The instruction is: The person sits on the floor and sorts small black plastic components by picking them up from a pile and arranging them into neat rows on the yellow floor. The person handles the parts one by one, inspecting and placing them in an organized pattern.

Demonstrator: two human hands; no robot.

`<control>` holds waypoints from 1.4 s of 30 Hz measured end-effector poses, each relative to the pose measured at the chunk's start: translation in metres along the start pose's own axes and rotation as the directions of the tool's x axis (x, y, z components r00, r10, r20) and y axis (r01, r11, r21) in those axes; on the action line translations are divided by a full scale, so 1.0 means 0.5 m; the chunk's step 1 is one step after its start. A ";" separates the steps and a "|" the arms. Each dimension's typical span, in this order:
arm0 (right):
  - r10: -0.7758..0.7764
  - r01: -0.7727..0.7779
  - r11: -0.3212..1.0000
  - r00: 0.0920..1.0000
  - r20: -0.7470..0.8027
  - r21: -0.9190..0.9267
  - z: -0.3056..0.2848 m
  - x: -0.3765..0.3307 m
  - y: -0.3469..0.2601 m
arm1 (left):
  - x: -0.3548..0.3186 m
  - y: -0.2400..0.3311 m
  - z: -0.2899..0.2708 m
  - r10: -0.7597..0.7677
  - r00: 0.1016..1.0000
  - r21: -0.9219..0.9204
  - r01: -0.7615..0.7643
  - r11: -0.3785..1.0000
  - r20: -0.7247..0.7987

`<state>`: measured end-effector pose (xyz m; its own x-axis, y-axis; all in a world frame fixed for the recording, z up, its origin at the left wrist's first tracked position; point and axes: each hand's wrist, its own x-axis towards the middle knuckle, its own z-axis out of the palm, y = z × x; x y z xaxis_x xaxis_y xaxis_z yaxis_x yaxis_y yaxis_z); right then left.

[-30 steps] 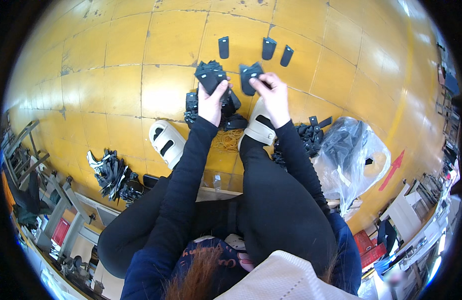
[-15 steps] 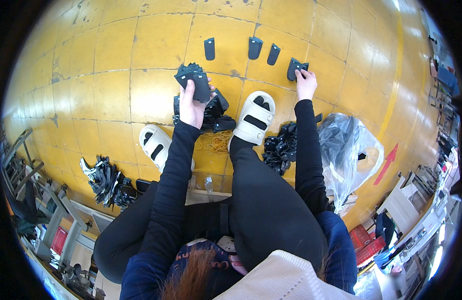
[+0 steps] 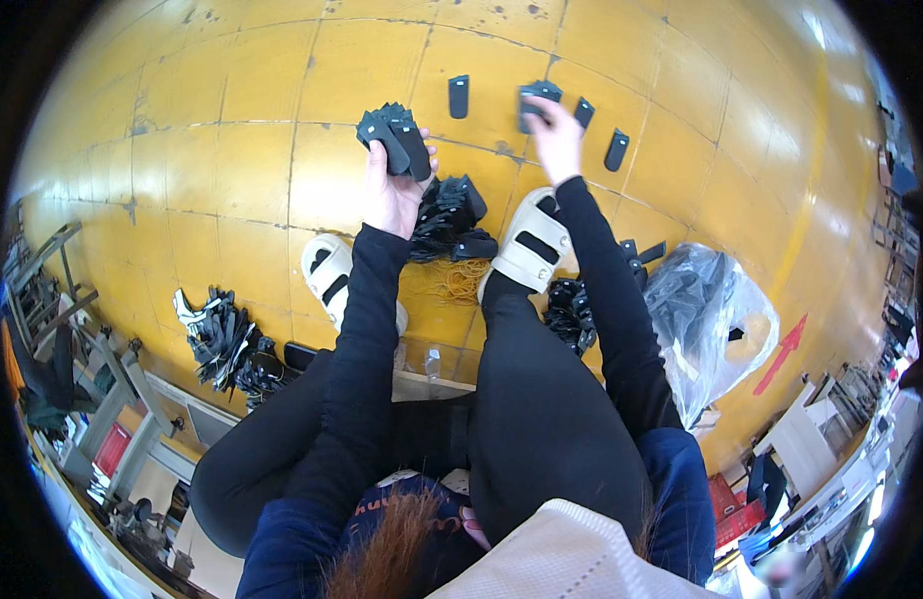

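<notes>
My left hand [image 3: 392, 200] grips a fanned stack of flat black pieces [image 3: 410, 150], thumb on top and fingers behind. Each piece is tongue-shaped with a rounded end, and some carry a small pale mark. My right hand [image 3: 555, 145], slightly blurred, pinches a black piece [image 3: 529, 108] over other such pieces [image 3: 548, 90] on the yellow floor. To its left lies a single black piece [image 3: 459, 97]. On its right are another piece [image 3: 583, 112] and a separate one [image 3: 616, 150]. Below my left hand, a heap of black pieces [image 3: 447, 222] partly hides behind the wrist.
Yellow bands [image 3: 463, 281] lie between my pale sandals [image 3: 529, 245]. Beside my right forearm sit a black heap [image 3: 569, 314] and a clear plastic bag [image 3: 706, 319] of dark items. Another dark pile [image 3: 222, 344] is at left. Metal frames [image 3: 122, 389] stand at the left edge.
My right hand has moved left from the rightmost spot to the neighbouring pieces, leaving one piece behind there. My left hand still holds its stack. The whole view has shifted slightly.
</notes>
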<state>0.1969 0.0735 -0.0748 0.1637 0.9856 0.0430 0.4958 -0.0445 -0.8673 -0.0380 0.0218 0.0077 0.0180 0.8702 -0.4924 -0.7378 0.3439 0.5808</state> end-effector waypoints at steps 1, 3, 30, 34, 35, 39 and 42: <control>-0.047 0.044 0.998 0.996 0.077 0.043 0.051 0.007 -0.019 | 0.006 0.004 -0.003 0.016 1.000 -0.077 -0.016 0.997 0.000; -0.080 0.052 0.992 0.962 0.262 0.113 0.145 0.015 -0.064 | 0.014 0.017 -0.003 0.047 0.999 -0.164 -0.049 0.985 -0.011; -0.120 0.086 0.963 0.986 0.118 0.256 0.088 -0.103 -0.284 | -0.012 -0.004 -0.019 -0.042 0.998 -0.017 0.041 0.999 -0.047; 0.188 -0.318 0.832 0.933 0.308 0.455 0.110 -0.107 -0.256 | -0.006 -0.003 -0.023 -0.020 0.992 -0.008 0.020 1.000 -0.126; 0.215 -0.345 0.801 0.929 0.302 0.489 0.121 -0.101 -0.248 | -0.002 -0.004 -0.026 -0.011 0.984 -0.024 0.007 1.000 -0.176; 0.374 -0.502 0.662 0.865 0.334 0.557 0.159 -0.035 -0.189 | 0.009 0.010 -0.069 0.059 0.973 -0.011 -0.063 0.998 -0.225; 0.310 -0.470 0.756 0.870 0.384 0.455 0.179 0.015 -0.126 | 0.023 0.012 -0.087 0.031 0.985 -0.021 -0.035 0.999 -0.171</control>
<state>0.0907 0.0984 -0.0642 -0.0312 0.9062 -0.4218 -0.0901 -0.4228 -0.9017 -0.0716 0.0185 -0.0229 -0.1203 0.8074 -0.5776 -0.7522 0.3056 0.5838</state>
